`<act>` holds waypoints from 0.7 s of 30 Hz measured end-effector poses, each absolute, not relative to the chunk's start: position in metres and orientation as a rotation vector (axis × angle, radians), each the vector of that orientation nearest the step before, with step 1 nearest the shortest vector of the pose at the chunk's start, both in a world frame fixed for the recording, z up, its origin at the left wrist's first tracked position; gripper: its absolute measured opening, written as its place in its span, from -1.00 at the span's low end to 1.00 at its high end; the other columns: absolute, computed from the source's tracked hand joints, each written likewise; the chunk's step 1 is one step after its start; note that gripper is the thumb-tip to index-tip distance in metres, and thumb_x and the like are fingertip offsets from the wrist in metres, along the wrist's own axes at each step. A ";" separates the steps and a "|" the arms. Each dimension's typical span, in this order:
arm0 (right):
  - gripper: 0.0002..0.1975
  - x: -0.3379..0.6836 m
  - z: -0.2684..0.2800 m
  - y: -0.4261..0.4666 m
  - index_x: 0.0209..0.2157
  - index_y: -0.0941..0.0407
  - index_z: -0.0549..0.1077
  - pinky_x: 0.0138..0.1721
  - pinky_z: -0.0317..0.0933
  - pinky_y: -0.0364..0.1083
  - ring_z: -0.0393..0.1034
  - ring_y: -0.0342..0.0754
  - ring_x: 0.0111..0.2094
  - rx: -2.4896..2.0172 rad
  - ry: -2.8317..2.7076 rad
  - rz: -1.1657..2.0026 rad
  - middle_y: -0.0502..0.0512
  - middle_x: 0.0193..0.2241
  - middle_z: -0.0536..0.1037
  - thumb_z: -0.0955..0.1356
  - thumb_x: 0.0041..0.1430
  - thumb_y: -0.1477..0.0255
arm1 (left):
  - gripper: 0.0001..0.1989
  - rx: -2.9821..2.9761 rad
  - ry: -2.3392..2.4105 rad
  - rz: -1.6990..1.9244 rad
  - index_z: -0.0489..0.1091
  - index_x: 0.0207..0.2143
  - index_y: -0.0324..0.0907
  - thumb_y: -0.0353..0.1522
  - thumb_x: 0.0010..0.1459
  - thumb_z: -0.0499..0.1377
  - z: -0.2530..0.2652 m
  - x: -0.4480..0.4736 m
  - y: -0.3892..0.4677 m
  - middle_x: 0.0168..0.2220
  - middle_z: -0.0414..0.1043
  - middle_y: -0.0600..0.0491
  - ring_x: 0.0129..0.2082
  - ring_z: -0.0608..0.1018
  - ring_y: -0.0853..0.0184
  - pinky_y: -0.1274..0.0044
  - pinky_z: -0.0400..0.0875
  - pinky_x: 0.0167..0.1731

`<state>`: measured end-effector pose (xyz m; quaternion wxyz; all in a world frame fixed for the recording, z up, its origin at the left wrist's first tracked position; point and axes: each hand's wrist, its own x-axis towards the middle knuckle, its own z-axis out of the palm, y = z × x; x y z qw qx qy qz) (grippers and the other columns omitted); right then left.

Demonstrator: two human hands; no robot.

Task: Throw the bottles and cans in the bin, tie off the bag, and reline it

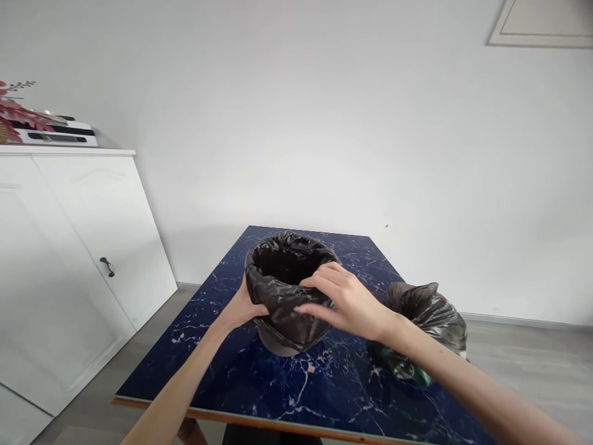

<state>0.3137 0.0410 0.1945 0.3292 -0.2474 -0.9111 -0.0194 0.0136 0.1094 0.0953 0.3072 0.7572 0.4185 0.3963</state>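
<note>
Black liner (282,303) already folded over bin rim (278,343), left hand (241,309) & right hand (345,300) both pinching its edge; full tied bag (428,321) waits beside.

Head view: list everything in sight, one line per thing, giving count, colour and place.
bin: one, dark, on the table's middle.
bin liner: one, black, folded over the bin's rim.
filled bag: one, black, green showing below, on the table at right.
table: one, blue marbled top.
cupboard: one, white, at left.
device: one, white and black, atop the cupboard.
plant: one, reddish, far left.
frame: one, pale, upper right wall.
left hand: one, on the liner's left side.
right hand: one, on the liner's near rim.
</note>
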 end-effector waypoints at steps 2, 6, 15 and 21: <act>-0.64 0.317 0.188 0.054 -0.03 0.03 0.58 0.01 0.43 0.16 0.58 0.11 -0.15 -0.692 -2.338 -0.094 0.16 -0.18 0.69 0.30 0.52 0.08 | 0.58 1.999 1.089 0.936 -0.42 0.60 -0.04 0.30 -0.17 0.44 0.082 0.021 0.120 0.49 0.13 -0.35 0.41 0.34 -0.33 -0.05 0.41 0.28; -0.58 0.336 0.184 0.081 -0.08 0.04 0.60 -0.02 0.40 0.15 0.59 0.13 -0.18 -0.835 -2.307 -0.167 0.18 -0.17 0.71 0.27 0.52 0.04 | 0.57 2.081 1.145 0.697 -0.57 0.58 0.09 0.14 -0.10 0.52 0.059 0.024 0.130 0.57 -0.09 -0.29 0.46 0.26 -0.32 -0.05 0.45 0.24; -0.61 0.409 0.177 0.148 -0.06 0.01 0.61 -0.16 0.34 0.05 0.60 0.21 -0.15 -1.381 -2.108 -0.272 0.20 -0.20 0.71 0.29 0.47 0.06 | -0.11 2.160 1.452 0.766 -0.12 0.56 0.01 0.15 0.38 0.11 0.015 0.007 0.129 0.54 0.07 -0.24 0.50 0.21 -0.16 0.02 0.19 0.41; -0.58 0.453 0.171 0.176 -0.05 0.12 0.58 -0.03 0.33 0.18 0.54 0.31 -0.12 -1.555 -2.007 -0.365 0.35 -0.21 0.66 0.26 0.45 0.11 | -0.31 2.259 1.448 0.817 0.22 0.41 -0.05 0.09 0.40 0.11 0.012 0.007 0.130 0.40 0.31 -0.22 0.42 0.35 -0.12 0.07 0.28 0.37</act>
